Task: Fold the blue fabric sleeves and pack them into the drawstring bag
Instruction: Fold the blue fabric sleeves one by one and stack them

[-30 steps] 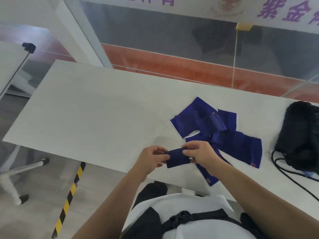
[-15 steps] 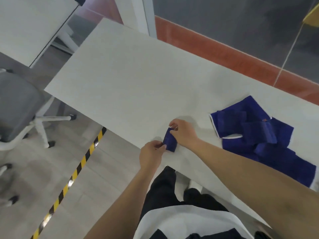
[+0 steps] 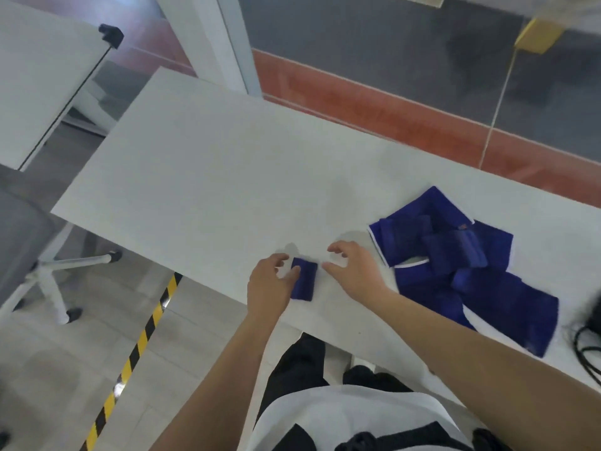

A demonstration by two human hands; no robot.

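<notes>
Both hands sat at the near edge of the white surface when I checked the view. My left hand was loosely curled, its fingertips touching the left side of the folded sleeve, resting on it rather than gripping it. My right hand hovered just to the right of that small bundle, fingers spread wide and holding nothing. The folded sleeve lay flat on the surface, very close to its near edge. Further right, the pile of unfolded blue sleeves lay in overlapping layers. Of the drawstring bag I could make out only a dark blurred shape and a cord at the far right edge, so I couldn't judge its opening. My worry was the fold itself: stretchy fabric like this tends to spring open once released. Being so near the edge, a careless brush from either wrist could also nudge the bundle off onto the floor.
</notes>
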